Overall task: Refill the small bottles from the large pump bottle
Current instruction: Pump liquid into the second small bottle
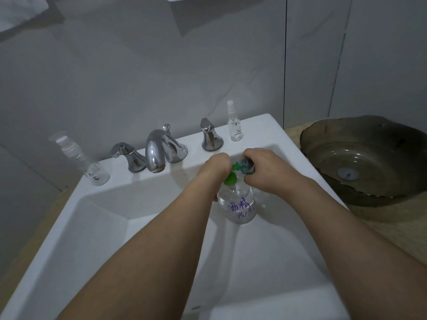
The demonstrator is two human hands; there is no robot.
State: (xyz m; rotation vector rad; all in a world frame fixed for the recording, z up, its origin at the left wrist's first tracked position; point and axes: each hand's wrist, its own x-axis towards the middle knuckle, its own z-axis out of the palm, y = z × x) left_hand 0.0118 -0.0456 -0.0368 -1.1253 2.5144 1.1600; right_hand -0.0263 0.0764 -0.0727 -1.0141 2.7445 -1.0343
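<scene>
Both hands are at work over the white sink (265,125), toward its right rear corner. The left hand (216,166) is curled over the green pump head (231,179) of the pump bottle (240,206), a clear bottle with purple handwriting that appears to be held above the basin; whether it rests on anything cannot be told. The fingers are closed around the pump top, though their exact placement is hidden behind the knuckles. The right hand (268,168) grips a small bluish bottle (247,166), tilted so that its mouth meets the green nozzle. The fingers wrap most of it, so its fill level cannot be read.

Judged progress: the transfer into this small bottle is the step in hand. No stream of liquid is visible, so whether pumping is under way cannot be confirmed.

Two further small bottles stand capped on the sink ledge. A slim spray bottle (234,122) is at the right rear, just beside the right tap handle (210,138). A wider spray bottle (85,162) is at the left, near the left tap handle (128,157). Both look clear; the contents cannot be judged reliably in this dim light. If they are empty, they remain to be opened, filled and recapped. The bottle now in hand will also need its cap, which is not seen.

A dark glass basin (369,158) sits on the counter to the right, well apart from the work.
</scene>
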